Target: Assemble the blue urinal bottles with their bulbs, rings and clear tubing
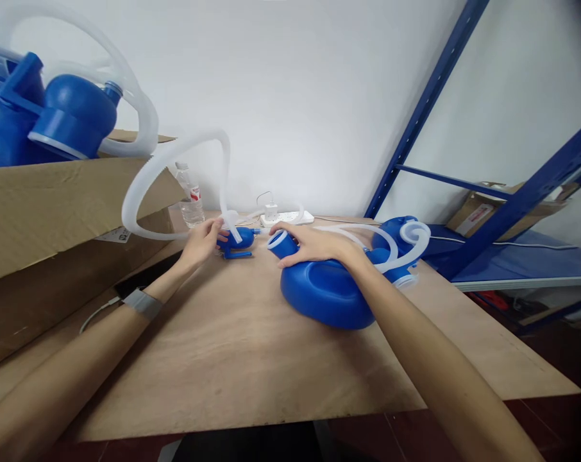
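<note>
My right hand (310, 245) is wrapped around the neck of a blue plastic jug (329, 298). The jug lies tilted on the table, its wide round mouth pointing to the left. My left hand (204, 242) has its fingers closed on a translucent white hose (139, 186), which loops up above the table. One loose end of that hose hangs just past my left fingertips. Behind this hand lies a blue funnel-like part (242, 238) with a flat blue bracket, partly hidden by the fingers and hose.
More blue containers (391, 234) with coiled white hose lie at the table's back right. A cardboard box (79, 199) full of blue jugs and hoses stands on the left. Near the wall are a water bottle (191, 199) and a power strip (290, 219). A blue metal shelf (483, 237) borders the right.
</note>
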`<state>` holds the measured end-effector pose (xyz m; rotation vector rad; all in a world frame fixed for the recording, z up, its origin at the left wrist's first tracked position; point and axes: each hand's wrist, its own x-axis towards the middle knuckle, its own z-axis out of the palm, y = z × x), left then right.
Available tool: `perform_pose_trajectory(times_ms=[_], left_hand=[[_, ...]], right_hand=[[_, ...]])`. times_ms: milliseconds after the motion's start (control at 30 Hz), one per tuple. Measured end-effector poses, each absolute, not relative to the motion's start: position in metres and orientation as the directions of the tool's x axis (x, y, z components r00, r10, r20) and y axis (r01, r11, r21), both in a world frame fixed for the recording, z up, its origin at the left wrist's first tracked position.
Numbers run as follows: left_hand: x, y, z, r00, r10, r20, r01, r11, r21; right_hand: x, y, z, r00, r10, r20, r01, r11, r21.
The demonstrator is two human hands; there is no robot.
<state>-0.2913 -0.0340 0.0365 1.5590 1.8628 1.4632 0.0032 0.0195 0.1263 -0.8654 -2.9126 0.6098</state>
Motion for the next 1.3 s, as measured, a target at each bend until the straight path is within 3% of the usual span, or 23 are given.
perform_pose_trajectory(times_ms=[167, 333, 400, 467, 600, 767, 867, 1000, 1100, 1200, 1300], left_hand=[[-0.310, -0.013, 0.044, -0.413, 0.831, 0.372, 0.624, -0.040, 0.781], [-0.323, 0.024, 0.052, -0.395, 0.853, 0.340, 0.751, 0.087, 0.654], [-0.325, 0.037, 0.048, -0.340, 0.893, 0.297, 0.795, 0.104, 0.597], [-0.325, 0.045, 0.040, -0.273, 0.927, 0.259, 0.830, 0.091, 0.550], [-0.320, 0.043, 0.028, -0.154, 0.959, 0.237, 0.881, 0.025, 0.472], [-0.309, 0.019, 0.026, 0.010, 0.983, 0.181, 0.925, -0.078, 0.373], [-0.304, -0.002, 0.026, 0.144, 0.976, 0.166, 0.923, -0.192, 0.333], [-0.303, -0.032, 0.033, 0.259, 0.959, 0.116, 0.915, -0.283, 0.287], [-0.301, -0.053, 0.049, 0.477, 0.856, 0.200, 0.821, -0.515, 0.247], [-0.300, -0.071, 0.067, 0.545, 0.806, 0.233, 0.736, -0.592, 0.328], [-0.299, -0.087, 0.076, 0.485, 0.874, 0.042, 0.740, -0.435, 0.514]], right_hand=[[-0.001, 0.040, 0.135, -0.796, 0.603, -0.059, 0.597, 0.764, -0.244], [-0.021, 0.050, 0.139, -0.670, 0.729, -0.142, 0.743, 0.657, -0.128], [-0.036, 0.036, 0.131, -0.623, 0.782, 0.008, 0.782, 0.622, 0.019], [-0.053, 0.014, 0.113, -0.652, 0.725, 0.222, 0.757, 0.639, 0.137], [-0.079, -0.014, 0.059, -0.763, 0.609, 0.217, 0.636, 0.767, 0.085], [-0.083, 0.006, 0.011, -0.602, 0.718, 0.349, 0.777, 0.628, 0.048], [-0.079, 0.017, 0.006, -0.608, 0.736, 0.297, 0.778, 0.627, 0.040], [-0.073, 0.018, 0.014, -0.719, 0.653, 0.240, 0.674, 0.739, 0.011], [-0.069, 0.013, 0.016, -0.768, 0.589, 0.251, 0.603, 0.797, -0.023], [-0.062, 0.006, 0.013, -0.797, 0.526, 0.297, 0.555, 0.831, 0.020], [-0.051, -0.003, 0.006, -0.814, 0.408, 0.414, 0.484, 0.870, 0.096]])
